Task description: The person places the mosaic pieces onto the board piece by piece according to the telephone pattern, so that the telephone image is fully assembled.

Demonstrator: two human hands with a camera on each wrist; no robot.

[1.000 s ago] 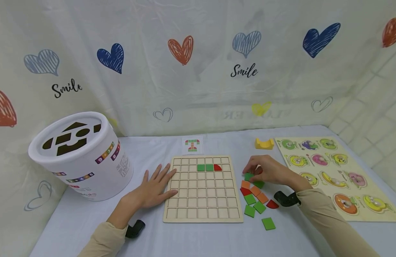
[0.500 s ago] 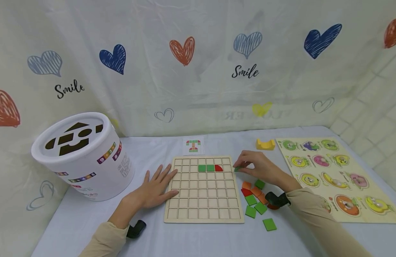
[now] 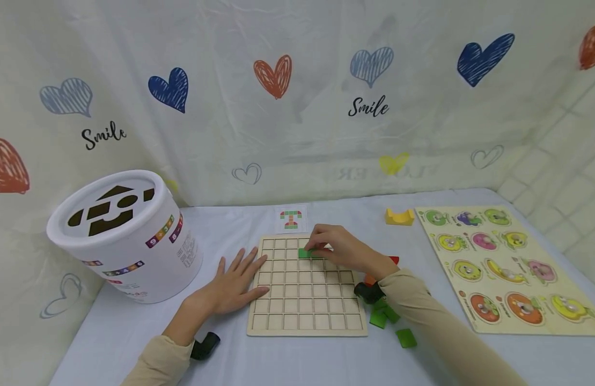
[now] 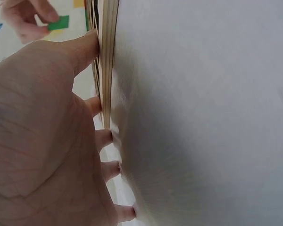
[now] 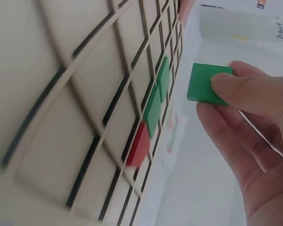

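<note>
My right hand (image 3: 343,249) is over the upper part of the wooden grid board (image 3: 297,306), pinching a square green tile (image 5: 200,84) between thumb and fingers. The right wrist view has this tile held apart from the board. Two green tiles (image 5: 153,112) and a red quarter-round tile (image 5: 139,147) lie in a row in the grid; the hand hides part of that row in the head view. With fingers spread and straight, my left hand (image 3: 234,287) rests at the board's left edge. Thumb and fingertips touch there in the left wrist view.
Loose green tiles (image 3: 406,338) and others lie right of the board, partly under my right forearm. Behind the board is a pattern card (image 3: 291,219). A white bucket (image 3: 186,268) stands left; a yellow block (image 3: 399,216) and a fruit puzzle board (image 3: 514,273) are at right.
My right hand has picked up a green tile from the loose pieces and carried it left over the board's upper rows. The left hand stays in place.
</note>
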